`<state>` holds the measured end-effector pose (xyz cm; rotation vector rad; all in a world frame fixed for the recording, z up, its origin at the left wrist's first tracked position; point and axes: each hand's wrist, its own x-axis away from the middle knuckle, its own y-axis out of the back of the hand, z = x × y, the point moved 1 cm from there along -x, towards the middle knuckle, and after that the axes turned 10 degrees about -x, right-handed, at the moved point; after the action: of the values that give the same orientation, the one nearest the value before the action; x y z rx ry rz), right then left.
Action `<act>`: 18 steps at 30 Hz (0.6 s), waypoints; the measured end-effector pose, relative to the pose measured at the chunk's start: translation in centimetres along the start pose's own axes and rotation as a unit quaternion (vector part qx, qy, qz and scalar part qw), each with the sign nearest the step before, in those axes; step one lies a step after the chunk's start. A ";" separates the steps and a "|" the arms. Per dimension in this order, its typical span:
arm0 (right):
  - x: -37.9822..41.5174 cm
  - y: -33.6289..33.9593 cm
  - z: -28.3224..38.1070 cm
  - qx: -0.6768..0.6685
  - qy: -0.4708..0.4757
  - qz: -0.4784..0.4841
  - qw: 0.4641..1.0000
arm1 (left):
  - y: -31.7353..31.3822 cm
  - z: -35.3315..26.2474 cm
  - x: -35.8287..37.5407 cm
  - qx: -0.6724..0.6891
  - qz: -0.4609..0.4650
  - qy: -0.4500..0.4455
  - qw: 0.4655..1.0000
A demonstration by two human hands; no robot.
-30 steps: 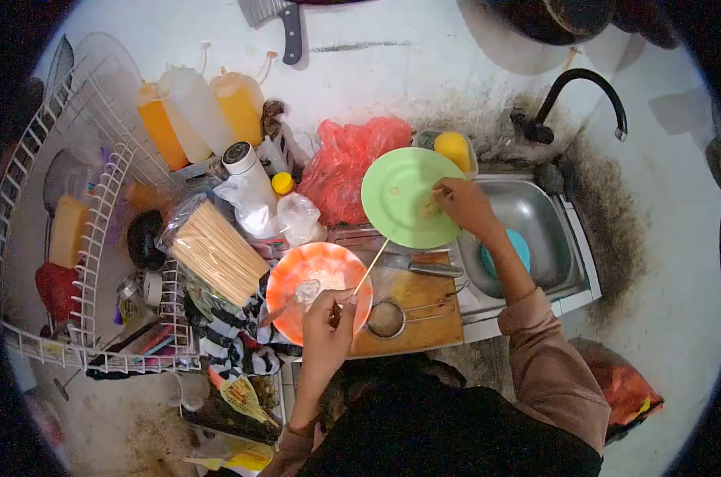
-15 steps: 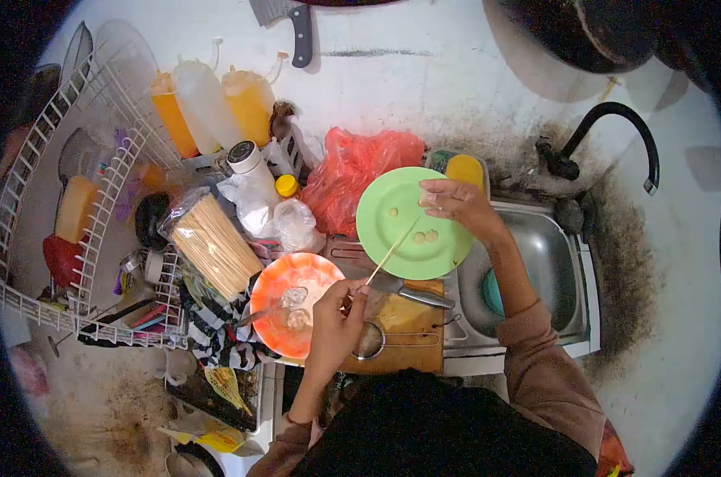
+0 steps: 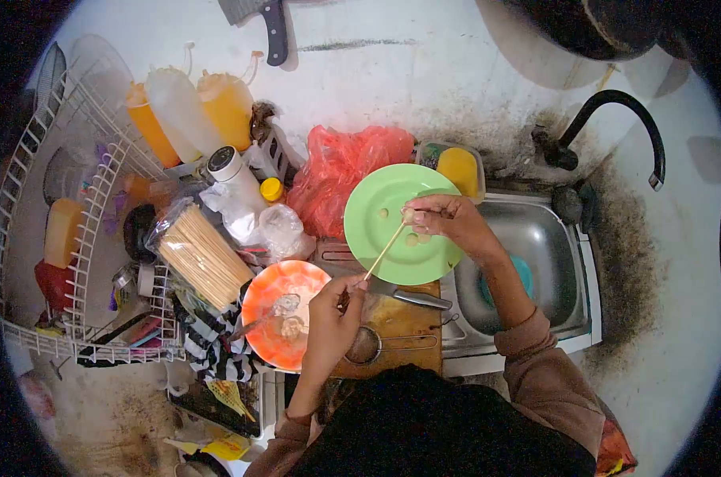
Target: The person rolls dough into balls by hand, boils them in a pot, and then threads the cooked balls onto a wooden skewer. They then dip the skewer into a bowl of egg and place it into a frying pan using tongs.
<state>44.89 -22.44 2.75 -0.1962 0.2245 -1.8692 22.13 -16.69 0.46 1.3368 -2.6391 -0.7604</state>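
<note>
Between finger and thumb, my left hand (image 3: 336, 318) pinches the lower end of a thin wooden skewer (image 3: 385, 251). The skewer slants up and right over a light green plate (image 3: 364, 215). My right hand (image 3: 448, 221) grips a small pale dough ball (image 3: 409, 215) at the skewer's upper tip, above the plate. Several similar pale balls lie on the plate, partly covered by the fingers. Left of my left hand stands an orange and white bowl (image 3: 261, 310) with pale dough or paste and a spoon in it.
A pack of wooden skewers (image 3: 204, 253) lies left, beside a white dish rack (image 3: 82, 270). A kitchen knife (image 3: 420, 299) and a small strainer (image 3: 365, 346) rest on the wooden board (image 3: 412, 362). At right is a steel sink (image 3: 547, 262) with a black faucet (image 3: 614, 99). Behind the plate sits a red plastic bag (image 3: 336, 175).
My right hand has moved slightly left and down, bringing its dough ball to the skewer's tip. The skewer's tip now meets the ball. The whole view has shifted a little.
</note>
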 end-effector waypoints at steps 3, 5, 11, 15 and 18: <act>-0.1 -0.1 0.0 0.017 -0.010 -0.003 1.000 | 0.0 0.3 -0.1 0.003 0.001 0.005 1.000; 0.0 -0.3 0.3 0.028 -0.018 0.003 0.999 | 0.0 0.2 -0.1 0.010 0.003 0.010 1.000; 0.1 -0.8 0.3 0.001 -0.046 0.003 0.999 | 0.1 0.0 -0.2 0.021 0.004 -0.002 1.000; -0.1 -0.5 -0.1 -0.009 -0.047 0.016 0.999 | 0.0 0.0 -0.4 0.018 0.005 -0.002 1.000; -0.1 -0.6 -0.1 0.014 -0.053 0.020 0.998 | -0.1 -0.1 -0.4 0.023 0.003 -0.011 1.000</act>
<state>44.37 -22.18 2.84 -0.2683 0.1286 -1.8166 22.48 -16.41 0.53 1.3394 -2.6920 -0.7217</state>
